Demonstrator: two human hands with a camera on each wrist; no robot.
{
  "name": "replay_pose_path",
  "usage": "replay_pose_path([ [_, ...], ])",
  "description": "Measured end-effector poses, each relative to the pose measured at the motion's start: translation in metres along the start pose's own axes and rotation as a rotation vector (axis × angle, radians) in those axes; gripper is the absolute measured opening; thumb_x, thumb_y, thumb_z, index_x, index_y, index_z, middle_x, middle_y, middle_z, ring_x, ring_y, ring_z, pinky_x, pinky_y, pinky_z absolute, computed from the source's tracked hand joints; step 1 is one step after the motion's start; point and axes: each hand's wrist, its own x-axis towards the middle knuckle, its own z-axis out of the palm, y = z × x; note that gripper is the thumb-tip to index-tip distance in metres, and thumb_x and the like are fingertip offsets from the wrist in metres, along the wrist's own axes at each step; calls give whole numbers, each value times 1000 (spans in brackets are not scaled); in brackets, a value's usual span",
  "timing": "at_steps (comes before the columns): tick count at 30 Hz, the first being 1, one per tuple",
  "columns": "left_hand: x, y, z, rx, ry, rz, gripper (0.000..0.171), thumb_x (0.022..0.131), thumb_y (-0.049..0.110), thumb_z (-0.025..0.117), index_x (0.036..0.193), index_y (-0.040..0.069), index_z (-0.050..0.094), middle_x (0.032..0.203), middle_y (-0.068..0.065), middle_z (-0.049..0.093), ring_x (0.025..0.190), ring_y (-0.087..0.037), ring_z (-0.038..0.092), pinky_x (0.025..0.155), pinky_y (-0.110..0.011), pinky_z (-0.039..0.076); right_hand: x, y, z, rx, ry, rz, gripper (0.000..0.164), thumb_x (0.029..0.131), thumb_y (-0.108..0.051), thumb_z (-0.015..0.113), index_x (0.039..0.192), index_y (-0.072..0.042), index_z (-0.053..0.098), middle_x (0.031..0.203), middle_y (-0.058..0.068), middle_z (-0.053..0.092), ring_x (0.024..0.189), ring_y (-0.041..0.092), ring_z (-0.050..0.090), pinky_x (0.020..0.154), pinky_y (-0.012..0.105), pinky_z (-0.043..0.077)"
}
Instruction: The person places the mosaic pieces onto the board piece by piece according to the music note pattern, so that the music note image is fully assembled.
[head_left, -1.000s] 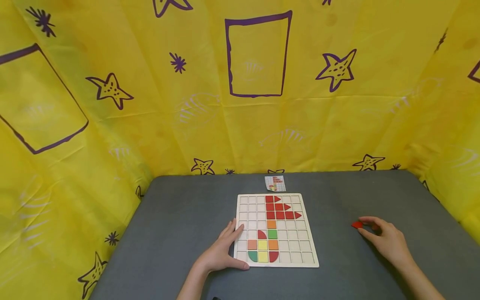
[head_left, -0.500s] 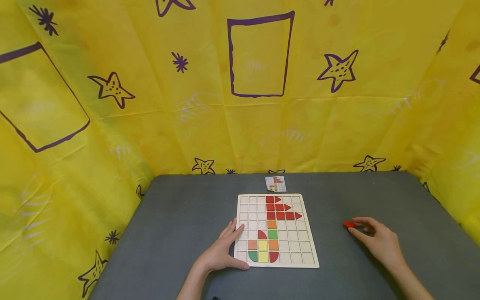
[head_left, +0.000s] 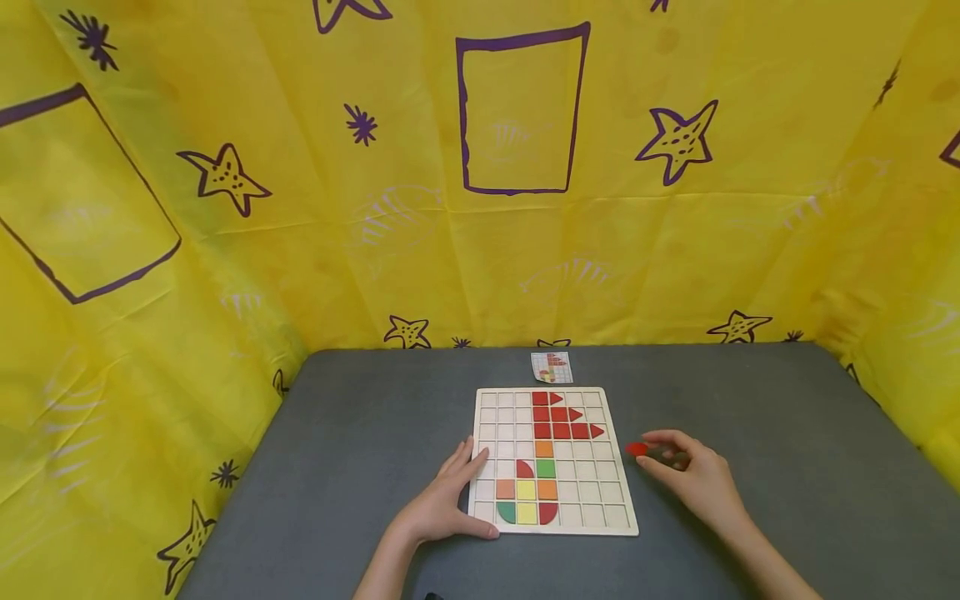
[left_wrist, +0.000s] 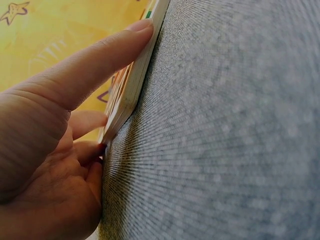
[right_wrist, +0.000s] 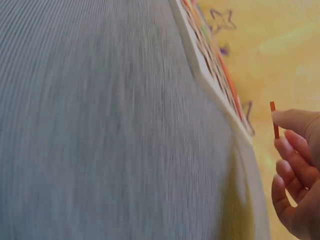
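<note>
A pale square grid board (head_left: 592, 471) lies on the table, bearing red, orange, yellow and green tiles (head_left: 545, 469). My left hand (head_left: 442, 504) rests at its near left corner, fingers spread along the left side. In the left wrist view the thumb (left_wrist: 115, 50) lies straight across the board's front edge (left_wrist: 131, 85). Just off the board's right edge, my right hand (head_left: 693, 477) pinches a small red tile (head_left: 637, 449) between thumb and fingers. Seen edge-on in the right wrist view, that red tile (right_wrist: 274, 122) is thin and flat.
A small card (head_left: 551, 367) printed with a coloured grid pattern lies behind the board. The grey table (head_left: 360, 433) is backed by a yellow curtain (head_left: 495, 275) with starfish drawings. A small dark object (head_left: 433, 596) shows at the bottom edge.
My right hand has moved left across the table with the red tile, from well right of the board to right beside its edge. The left hand and board have stayed put.
</note>
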Motion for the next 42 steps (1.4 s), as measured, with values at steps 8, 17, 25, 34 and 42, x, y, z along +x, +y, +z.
replay_pose_path([
  [8,0,-2,0,4,-1,13,109,64,40,87,151,17,26,161,-9,5,147,-32,3,106,-64,21,3,-33,28,72,-99,-1,31,75,-33,80,101,-22,70,79,0,58,63,8,48,55,22,38],
  [17,0,0,-1,3,1,7,109,64,40,87,151,16,27,161,-9,5,147,-32,3,107,-64,22,9,-58,68,175,-196,-72,26,73,-28,83,95,-24,71,86,-12,66,76,11,53,66,22,44],
  [25,0,-2,-1,19,0,11,107,64,41,86,151,18,27,161,-9,5,147,-32,3,106,-64,22,15,-79,102,131,-313,-217,23,75,-27,81,96,-24,71,90,-15,65,85,10,54,73,25,46],
  [34,1,-3,1,29,4,37,107,65,42,85,151,18,27,161,-9,5,147,-32,3,106,-64,22,17,-90,116,19,-355,-353,20,78,-26,78,97,-23,71,90,-13,65,84,7,50,73,25,43],
  [42,0,-4,0,26,12,34,107,64,42,85,151,17,27,161,-9,4,147,-32,3,106,-64,22,16,-91,120,24,-367,-371,21,79,-22,77,99,-23,70,93,-11,65,88,8,49,76,27,44],
])
